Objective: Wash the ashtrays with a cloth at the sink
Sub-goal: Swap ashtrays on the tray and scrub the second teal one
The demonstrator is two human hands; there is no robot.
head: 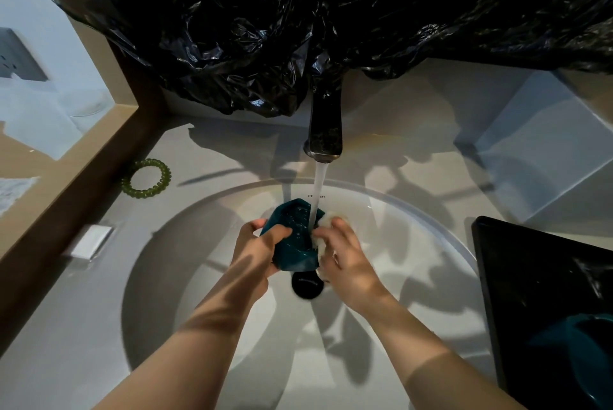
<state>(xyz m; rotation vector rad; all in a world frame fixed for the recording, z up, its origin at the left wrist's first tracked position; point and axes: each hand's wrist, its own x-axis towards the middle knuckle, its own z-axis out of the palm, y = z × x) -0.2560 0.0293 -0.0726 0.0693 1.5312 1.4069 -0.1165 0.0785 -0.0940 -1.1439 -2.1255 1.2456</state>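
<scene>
Head view. Grips a glossy, wet teal ashtray (pixel 295 239) in left hand (pixel 255 252), fingers curled round its 9 o'clock edge, above the sink (pixel 199 244) drain (pixel 306 285). Pinches a pale cloth (pixel 326 220) in right hand (pixel 345 260) against its 3 o'clock side, under the faucet (pixel 325 131) stream. Shows a second ashtray (pixel 570 350) on a black tray (pixel 530 277) at 4 o'clock.

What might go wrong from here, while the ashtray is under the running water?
1. The wet ashtray may slip from the left hand, which grips it by one side, and strike the sink.
2. The water hits the ashtray and the cloth in the right hand, so it may splash onto the counter.
3. If the cloth is dropped, it could cover the drain just below.
</scene>
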